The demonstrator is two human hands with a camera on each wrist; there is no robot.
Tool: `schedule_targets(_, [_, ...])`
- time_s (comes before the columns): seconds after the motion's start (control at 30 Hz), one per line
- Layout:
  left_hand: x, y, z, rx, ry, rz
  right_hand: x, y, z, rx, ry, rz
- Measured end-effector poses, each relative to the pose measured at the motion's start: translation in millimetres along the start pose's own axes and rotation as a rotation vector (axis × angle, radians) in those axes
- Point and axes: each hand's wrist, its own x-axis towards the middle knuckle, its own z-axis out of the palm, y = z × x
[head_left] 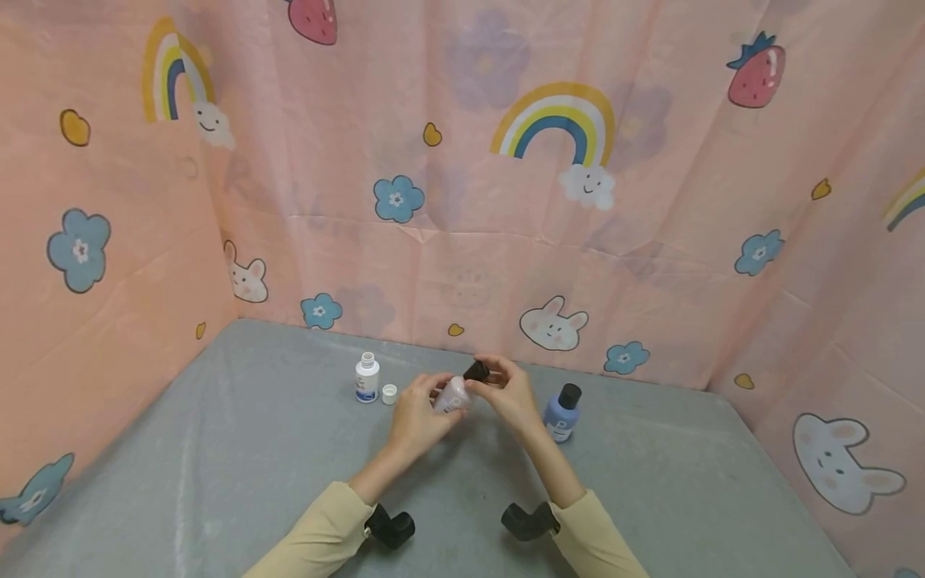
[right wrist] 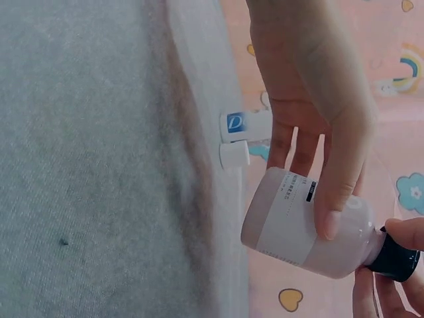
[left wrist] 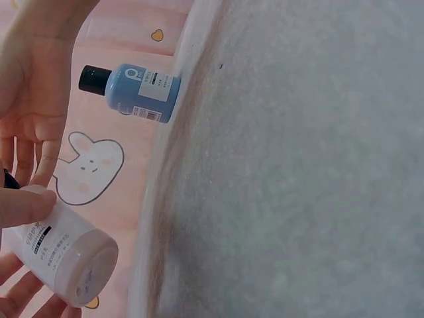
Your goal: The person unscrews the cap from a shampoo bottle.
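Observation:
My left hand grips a pale pink bottle with a white label, tilted above the table. The right hand pinches its black cap between thumb and fingers. In the right wrist view the cap sits at the neck of the pink bottle; whether it is loose I cannot tell. Right of my hands a blue bottle with a black cap stands upright. On the left a small white bottle stands uncapped, and a white cap lies beside it.
The grey table runs up to a pink patterned curtain at the back and both sides. Black wrist-worn devices hang at both cuffs.

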Motion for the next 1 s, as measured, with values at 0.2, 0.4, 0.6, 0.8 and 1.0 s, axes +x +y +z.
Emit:
schedule_targets(0.2, [-0.6,0.0,-3.2,-0.091,-0.061,-0.075,-2.2,-1.7,-1.3,0.027,-0.029,-0.004])
schedule_targets(0.4, [-0.4,-0.9,-5.3,-0.111,-0.093,-0.091,-1.3,-1.2,-2.7,0.027,-0.04,-0.022])
schedule_targets(0.6, [-0.6,-4.9,-6.0,-0.099,-0.102,-0.113,0.3,1.9,-4.0,0.02,-0.032,-0.04])
schedule_targets(0.8, [-0.7,-7.3,-7.2,-0.081,-0.097,-0.122,0.4,2.9,-6.2,0.012,-0.031,-0.021])
schedule_targets(1.0, [0.1,-10.0,-7.1,-0.072,-0.074,-0.117,0.2,3.9,-9.0,0.026,-0.016,0.004])
